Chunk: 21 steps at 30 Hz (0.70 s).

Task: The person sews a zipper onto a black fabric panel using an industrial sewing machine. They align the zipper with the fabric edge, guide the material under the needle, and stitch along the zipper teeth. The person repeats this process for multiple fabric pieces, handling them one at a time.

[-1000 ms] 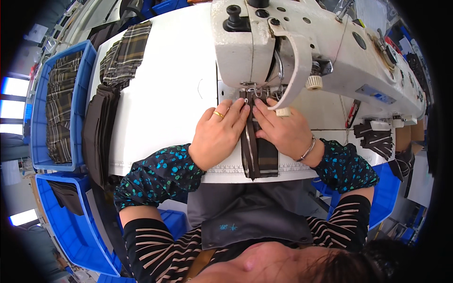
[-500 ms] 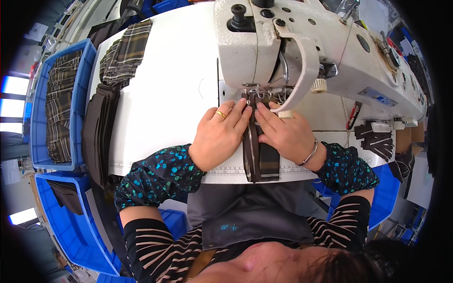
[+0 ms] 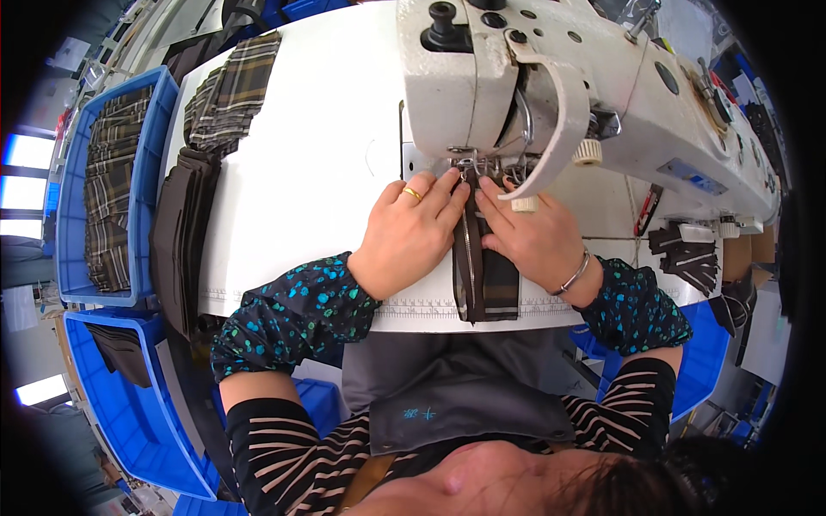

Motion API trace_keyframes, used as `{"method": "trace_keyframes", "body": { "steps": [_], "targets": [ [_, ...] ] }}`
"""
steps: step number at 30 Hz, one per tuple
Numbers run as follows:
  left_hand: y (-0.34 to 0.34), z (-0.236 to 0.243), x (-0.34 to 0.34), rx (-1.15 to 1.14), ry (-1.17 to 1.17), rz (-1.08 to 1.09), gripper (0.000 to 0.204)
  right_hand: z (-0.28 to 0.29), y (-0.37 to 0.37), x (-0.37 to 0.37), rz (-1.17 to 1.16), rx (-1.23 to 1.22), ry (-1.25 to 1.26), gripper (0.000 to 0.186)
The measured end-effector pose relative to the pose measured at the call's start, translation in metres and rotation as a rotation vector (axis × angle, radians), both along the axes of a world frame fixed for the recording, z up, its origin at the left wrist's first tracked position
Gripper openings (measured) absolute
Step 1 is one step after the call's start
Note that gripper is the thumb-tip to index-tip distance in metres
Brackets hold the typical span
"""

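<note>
A dark zipper [image 3: 470, 267] lies lengthwise on a strip of brown plaid fabric [image 3: 502, 288], its upper end at the presser foot [image 3: 467, 162] of a white sewing machine [image 3: 443, 103]. My left hand [image 3: 406, 234] is laid flat on the left side of the zipper, fingers stretched toward the foot. On the other side, my right hand [image 3: 544, 243] presses the fabric with its fingers extended and its thumb tucked in near the zipper. Both sets of fingertips are close to the foot and partly cover the work. The needle's tip cannot be made out.
Folded plaid pieces [image 3: 231, 90] and a stack of dark fabric [image 3: 182, 232] lie along the table's left. Beside them stands a blue bin [image 3: 148, 198] of plaid pieces. Small striped scraps [image 3: 688, 258] and a red-and-black tool [image 3: 649, 209] are at the right.
The zipper and plaid strip have slid slightly away from me, toward the presser foot. Both hands have moved forward with them, still lying flat.
</note>
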<state>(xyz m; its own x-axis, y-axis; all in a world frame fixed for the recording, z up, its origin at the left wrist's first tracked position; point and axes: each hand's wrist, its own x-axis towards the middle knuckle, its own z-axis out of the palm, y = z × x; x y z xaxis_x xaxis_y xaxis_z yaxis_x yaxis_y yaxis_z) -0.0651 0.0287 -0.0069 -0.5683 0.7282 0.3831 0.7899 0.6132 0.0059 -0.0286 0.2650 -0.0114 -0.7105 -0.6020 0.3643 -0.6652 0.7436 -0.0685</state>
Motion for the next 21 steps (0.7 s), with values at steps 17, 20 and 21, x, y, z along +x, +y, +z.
{"method": "trace_keyframes", "body": {
  "steps": [17,20,21],
  "targets": [
    [-0.019,0.005,0.050,0.201,-0.236,-0.037,0.048,0.007,-0.010,0.064,0.363,-0.070,0.267,0.023],
    [-0.016,0.004,0.072,0.071,-0.190,0.081,0.062,0.002,-0.021,0.071,0.389,-0.100,0.275,0.022],
    [-0.015,0.001,0.077,0.062,-0.178,0.099,0.063,0.001,-0.021,0.073,0.381,-0.082,0.273,0.021]
  ]
}}
